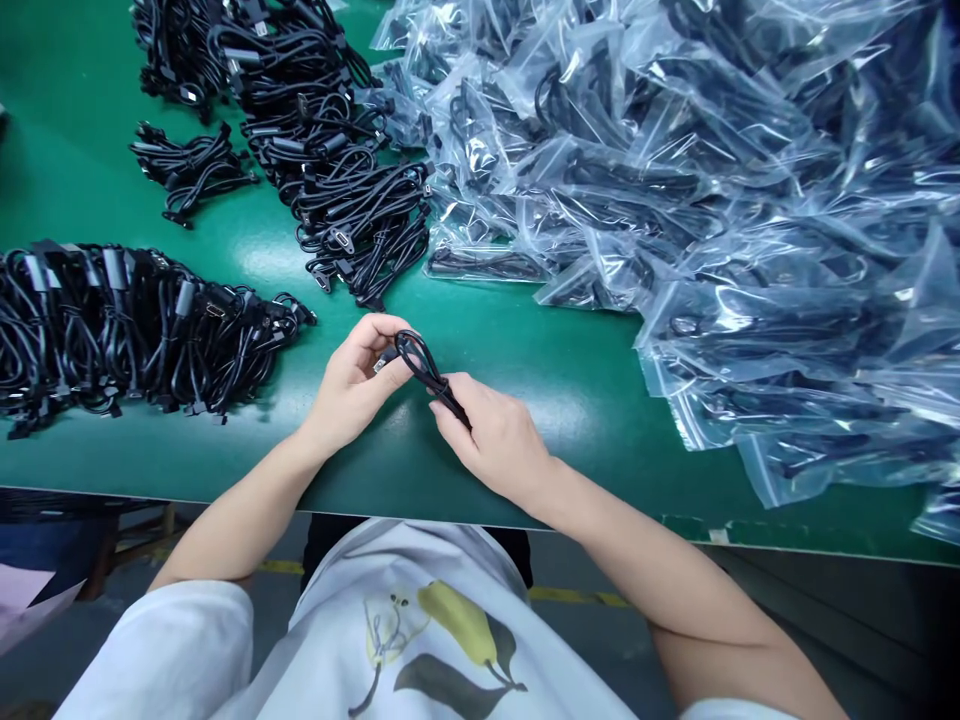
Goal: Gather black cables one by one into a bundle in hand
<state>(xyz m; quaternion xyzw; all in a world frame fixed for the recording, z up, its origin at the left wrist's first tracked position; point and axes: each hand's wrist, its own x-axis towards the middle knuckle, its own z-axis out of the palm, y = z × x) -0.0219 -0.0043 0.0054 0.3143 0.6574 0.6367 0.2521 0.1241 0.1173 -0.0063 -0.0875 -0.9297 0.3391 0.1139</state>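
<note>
A black cable, coiled into a narrow, elongated bundle (421, 362), is held in both hands just above the near middle of a smooth green surface (592, 400). The left hand (356, 385) has a narrow grip on the bundle's far, looped end, its thumb laid against the cable, and a small black connector with a metal tip (380, 362) shows between thumb and fingers. The right hand (499, 435) has its grip closed around the bundle's near end, with the thumb along one side and the fingers wrapped over the other; the cable end inside that hand is hidden. To the left of the hands lies a wide row of black coiled cables with dark and grey connectors (142, 330), packed side by side. Farther away, a long heap of similar black coiled cables (360, 190) stretches toward the far edge of the view, and a small separate cluster of black cables (191, 170) rests just left of it. The far right and right side carry a large pile of clear plastic zip bags with dark cables inside (675, 180), overlapping one another, the nearest bags close to the surface's near edge.
</note>
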